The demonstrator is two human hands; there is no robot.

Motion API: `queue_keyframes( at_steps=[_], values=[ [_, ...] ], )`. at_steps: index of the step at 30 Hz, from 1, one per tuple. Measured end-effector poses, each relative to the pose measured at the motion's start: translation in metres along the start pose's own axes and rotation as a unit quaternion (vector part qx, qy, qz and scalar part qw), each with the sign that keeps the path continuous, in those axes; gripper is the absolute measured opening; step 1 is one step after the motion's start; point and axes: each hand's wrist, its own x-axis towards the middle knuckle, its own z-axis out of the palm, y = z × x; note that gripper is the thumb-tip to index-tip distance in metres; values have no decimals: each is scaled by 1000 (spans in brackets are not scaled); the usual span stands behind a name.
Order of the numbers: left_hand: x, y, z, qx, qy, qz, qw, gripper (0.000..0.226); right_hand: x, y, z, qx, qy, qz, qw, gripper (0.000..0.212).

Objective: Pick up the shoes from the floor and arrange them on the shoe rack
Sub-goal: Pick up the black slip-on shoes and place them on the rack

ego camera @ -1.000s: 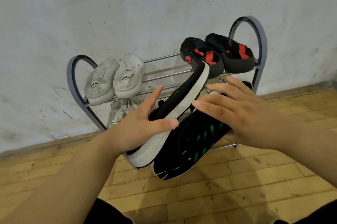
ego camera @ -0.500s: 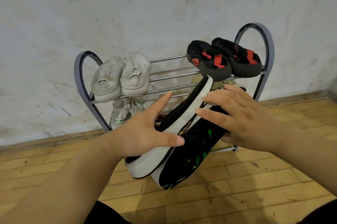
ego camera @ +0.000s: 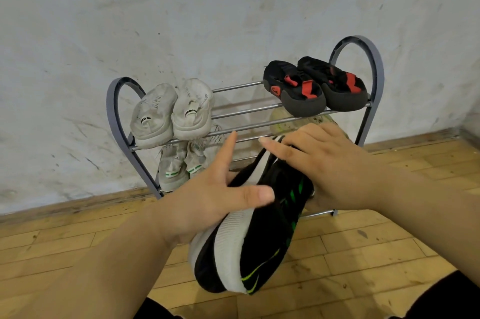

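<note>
Pair: black sneakers [ego camera: 259, 240], white-soled with green streaks, pressed side by side and held aloft in front of the shoe rack [ego camera: 374, 69].
Axis: near to far, with toes toward the rack and heels toward the camera, above the wooden floor [ego camera: 363, 253].
Left hand [ego camera: 207, 201]: grips the pair's left side, thumb across the sole, forefinger outstretched, other fingers hidden.
Right hand [ego camera: 327, 162]: fingers nearly straight, laid over the toe end; thumb hidden.
Obscured: the toes, and most of a pale shoe [ego camera: 285, 121] behind.

Shoe rack [ego camera: 378, 72] on floor [ego camera: 363, 253]; top tier: white pair [ego camera: 176, 116], black-red pair [ego camera: 315, 87].
</note>
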Motion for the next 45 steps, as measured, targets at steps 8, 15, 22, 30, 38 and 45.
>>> queue_keyframes(
  at_steps=[8, 15, 22, 30, 38, 45],
  values=[
    [8, -2, 13, 17, 106, 11, 994, 117, -4, 4, 3, 135, -45, 166, 976, 126],
    [13, 6, 30, -5, 248, 56, 967, 125, -9, -22, -21, 651, -71, 338, 676, 101],
    [24, 11, 48, -166, 221, 103, 956, 96, -6, -44, -18, 757, 24, 237, 609, 94],
    [13, 14, 58, -144, 10, 158, 977, 93, -25, -29, -29, 766, 45, 244, 594, 107],
    [-12, 21, 35, -65, 94, 158, 981, 88, -41, -23, -52, 593, -15, 290, 751, 119],
    [-77, -5, -42, 100, -71, 0, 992, 64, -85, 8, -66, 479, -290, 223, 798, 101]
  ],
)
